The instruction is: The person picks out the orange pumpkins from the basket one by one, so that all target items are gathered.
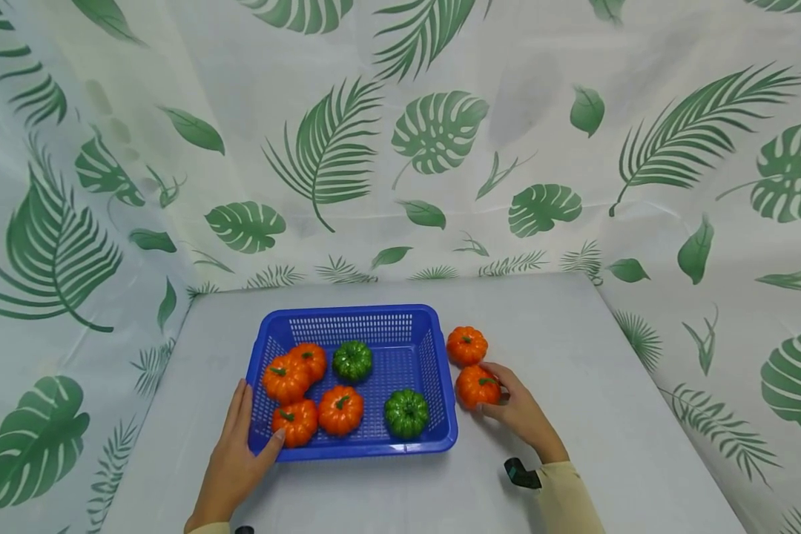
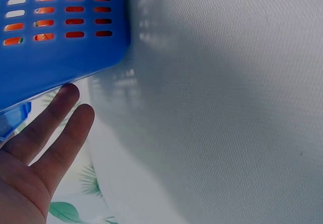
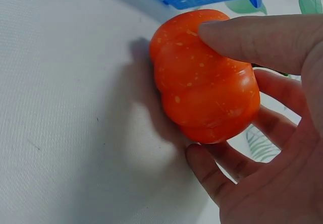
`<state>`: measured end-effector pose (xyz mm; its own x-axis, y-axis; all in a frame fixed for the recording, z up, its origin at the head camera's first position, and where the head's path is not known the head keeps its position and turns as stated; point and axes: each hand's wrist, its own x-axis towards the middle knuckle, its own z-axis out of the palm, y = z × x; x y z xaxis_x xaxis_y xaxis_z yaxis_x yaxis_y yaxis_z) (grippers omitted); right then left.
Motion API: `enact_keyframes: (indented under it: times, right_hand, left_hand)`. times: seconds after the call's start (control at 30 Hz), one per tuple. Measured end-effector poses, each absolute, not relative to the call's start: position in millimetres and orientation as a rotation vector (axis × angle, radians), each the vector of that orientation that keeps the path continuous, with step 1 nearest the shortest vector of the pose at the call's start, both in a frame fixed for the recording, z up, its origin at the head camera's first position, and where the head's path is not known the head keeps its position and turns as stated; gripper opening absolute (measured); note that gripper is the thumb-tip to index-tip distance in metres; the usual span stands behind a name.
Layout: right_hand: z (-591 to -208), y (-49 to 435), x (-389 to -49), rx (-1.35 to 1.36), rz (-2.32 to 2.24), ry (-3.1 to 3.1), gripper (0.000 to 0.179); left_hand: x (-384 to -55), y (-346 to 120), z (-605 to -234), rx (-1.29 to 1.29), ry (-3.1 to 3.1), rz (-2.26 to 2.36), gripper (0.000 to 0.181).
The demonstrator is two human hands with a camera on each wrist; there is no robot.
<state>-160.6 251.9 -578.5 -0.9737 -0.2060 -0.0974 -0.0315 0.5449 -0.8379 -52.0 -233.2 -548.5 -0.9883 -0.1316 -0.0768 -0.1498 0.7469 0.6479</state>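
A blue plastic basket [image 1: 400,449] holds several small orange pumpkins [image 1: 341,410] and two green ones, one green pumpkin [image 1: 352,361] at the middle back and another green pumpkin [image 1: 406,414] at front right. My left hand [image 1: 236,460] rests against its front left corner, fingers straight along the side and thumb at the front rim. In the left wrist view, two extended fingers [image 2: 65,138] touch the basket's edge. Right of the basket, my right hand [image 1: 517,408] grips an orange pumpkin [image 3: 204,82] between thumb and fingers, close over the table.
Another orange pumpkin [image 1: 466,345] sits just behind the gripped one, beside the basket's right wall. A pale table [image 1: 614,415] carries everything. Leaf-printed white sheeting [image 1: 347,245] encloses the back and both sides.
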Motion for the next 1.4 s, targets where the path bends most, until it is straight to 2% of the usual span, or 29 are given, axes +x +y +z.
enact_keyframes:
  times: [0.8,1.07,1.4]
  right_hand:
    - [-584,249,-160,-0.164,-1.445,2.619,0.082]
    - [-577,263,-152,-0.128,-1.468,2.586,0.086]
    - [-552,276,-149,-0.182,-1.539,2.614,0.079]
  left_hand:
    - [-52,-233,-548,-0.224,2.916,1.094,0.105]
    - [-52,-233,-549,-0.231,2.906,1.092,0.105]
    - [-52,-234,-549,-0.203,2.921,1.106,0.105]
